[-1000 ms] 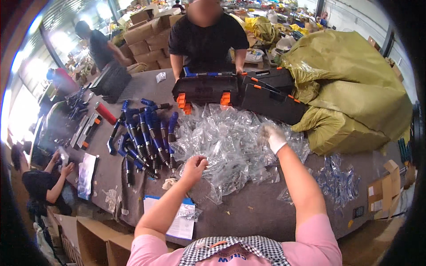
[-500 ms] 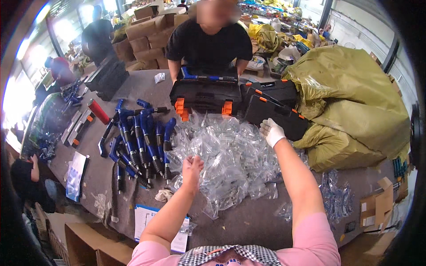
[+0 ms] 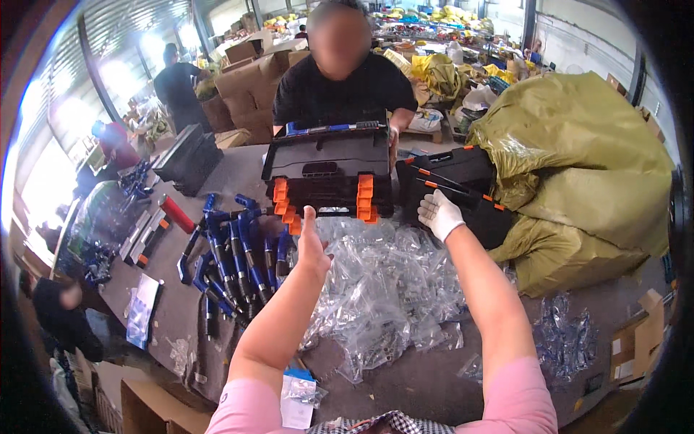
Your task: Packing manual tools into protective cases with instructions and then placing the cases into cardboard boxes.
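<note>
A person across the table holds up an opened black tool case with orange latches hanging toward me. Along its far edge shows a blue and black tool. Just below the case, my left hand is bare and open, its fingers stretched up close to the left latch; I cannot tell whether it touches. My right hand, in a white glove, is open with nothing visible in it, close to the stacked black cases. Under both hands spreads a heap of clear plastic bags with small metallic parts.
Blue and black tools lie piled left of the bags. A red cylinder, another black case stack and a leaflet are farther left. A big olive sack bulges at the right. Papers lie near me.
The person opposite has raised the black case and tipped it toward me. My left hand has moved up to the case, its fingers unfolding. My right hand stays near the stacked cases.
</note>
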The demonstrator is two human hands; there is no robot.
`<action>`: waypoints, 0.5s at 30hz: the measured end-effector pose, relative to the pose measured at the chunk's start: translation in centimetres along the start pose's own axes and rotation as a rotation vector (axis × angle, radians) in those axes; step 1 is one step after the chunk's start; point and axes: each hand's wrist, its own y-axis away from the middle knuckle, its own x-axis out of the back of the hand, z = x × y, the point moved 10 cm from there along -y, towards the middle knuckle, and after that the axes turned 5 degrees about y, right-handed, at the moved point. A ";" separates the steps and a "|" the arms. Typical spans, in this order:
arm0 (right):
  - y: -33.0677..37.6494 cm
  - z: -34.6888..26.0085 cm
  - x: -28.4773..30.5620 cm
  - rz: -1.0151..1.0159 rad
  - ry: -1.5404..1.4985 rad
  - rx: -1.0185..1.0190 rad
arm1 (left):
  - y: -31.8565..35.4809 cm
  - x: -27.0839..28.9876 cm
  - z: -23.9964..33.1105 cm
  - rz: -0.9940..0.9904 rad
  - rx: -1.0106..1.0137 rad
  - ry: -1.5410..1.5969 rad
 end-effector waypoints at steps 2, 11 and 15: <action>-0.3 -0.2 -1.6 -0.082 -0.007 0.033 | -0.1 -0.8 -0.1 0.020 0.014 0.015; -6.5 -0.7 -2.7 -1.028 -0.516 -0.083 | 3.8 -9.8 -2.9 -0.164 -0.027 0.290; -9.3 9.3 -9.6 -0.348 -0.673 0.071 | 2.5 -1.4 -1.0 -0.038 -0.160 0.200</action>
